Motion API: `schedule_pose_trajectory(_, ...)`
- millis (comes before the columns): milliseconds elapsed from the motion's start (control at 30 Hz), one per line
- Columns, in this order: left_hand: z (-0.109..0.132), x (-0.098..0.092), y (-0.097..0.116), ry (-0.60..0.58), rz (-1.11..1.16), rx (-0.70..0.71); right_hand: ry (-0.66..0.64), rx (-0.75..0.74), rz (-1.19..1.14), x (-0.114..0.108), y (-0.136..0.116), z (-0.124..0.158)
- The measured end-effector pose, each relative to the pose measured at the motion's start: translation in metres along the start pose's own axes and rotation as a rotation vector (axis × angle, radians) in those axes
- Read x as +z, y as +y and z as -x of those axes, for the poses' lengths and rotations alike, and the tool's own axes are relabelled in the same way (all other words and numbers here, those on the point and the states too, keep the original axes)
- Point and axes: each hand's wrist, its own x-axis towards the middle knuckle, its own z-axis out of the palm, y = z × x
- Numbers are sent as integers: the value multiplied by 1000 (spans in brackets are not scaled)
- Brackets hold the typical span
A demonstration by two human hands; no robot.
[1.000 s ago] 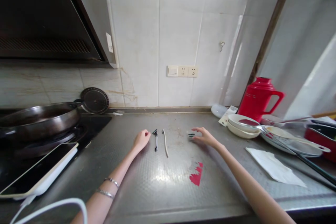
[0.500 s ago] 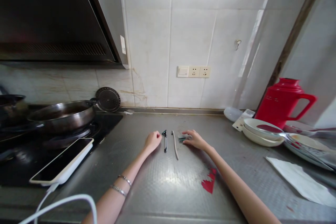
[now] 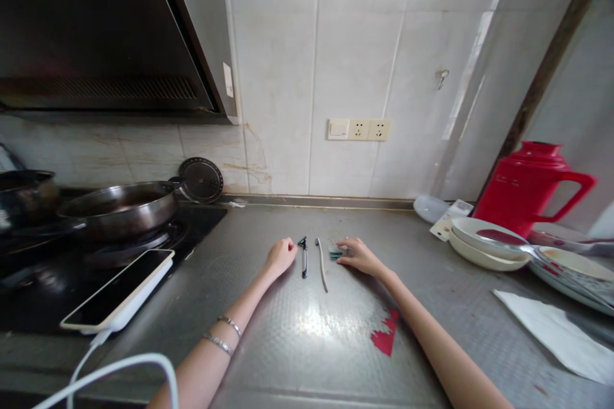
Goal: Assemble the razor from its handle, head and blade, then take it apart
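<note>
My left hand (image 3: 282, 257) rests on the steel counter with its fingers curled closed, just left of a razor (image 3: 304, 260) with a dark head and a silver-and-black handle. Right of the razor lies a thin whitish stick (image 3: 323, 266), slightly bent, with a small dark end like a toothbrush head. My right hand (image 3: 359, 257) has its thumb and fingers closed about the right end of a small dark-green and clear piece (image 3: 336, 255), low over the counter. Its exact kind is too small to make out.
A jagged red scrap (image 3: 385, 333) lies near my right forearm. On the left are a phone (image 3: 119, 291) with a white cable and a steel pan (image 3: 119, 211) on the stove. To the right stand stacked bowls (image 3: 487, 259), a red thermos jug (image 3: 527, 188) and a white paper (image 3: 556, 335).
The view has shifted slightly, so most things appear a little further right. Both hands keep nearly the same places, and the razor and stick lie as before.
</note>
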Motion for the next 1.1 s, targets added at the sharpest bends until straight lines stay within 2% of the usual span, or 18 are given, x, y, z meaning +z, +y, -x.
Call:
schedule_pose_trajectory(167, -2, 1, -3, -3, -25, 9, 15, -15, 30, -1, -5, 1)
schedule_pose_trajectory(267, -4, -5, -6, 3, -95, 30, 56, -10, 56, -5, -4, 1)
schedule_pose_trajectory(400, -6, -20, -17, 74, -272, 91, 148, 56, 174, -17, 12, 6)
schedule_pose_trajectory(500, -7, -26, -31, 64, -384, 44, 177, 166, 345, -27, 30, 16)
schedule_pose_trajectory(600, -9, -23, -44, 19, -438, -49, 154, 292, 480, -33, 43, 25)
schedule_pose_trajectory(733, -11, -18, -52, -70, -415, -129, 86, 380, 521, -33, 49, 28)
schedule_pose_trajectory(1100, -10, -19, -53, -12, -390, -115, 98, 381, 526, -31, 51, 27)
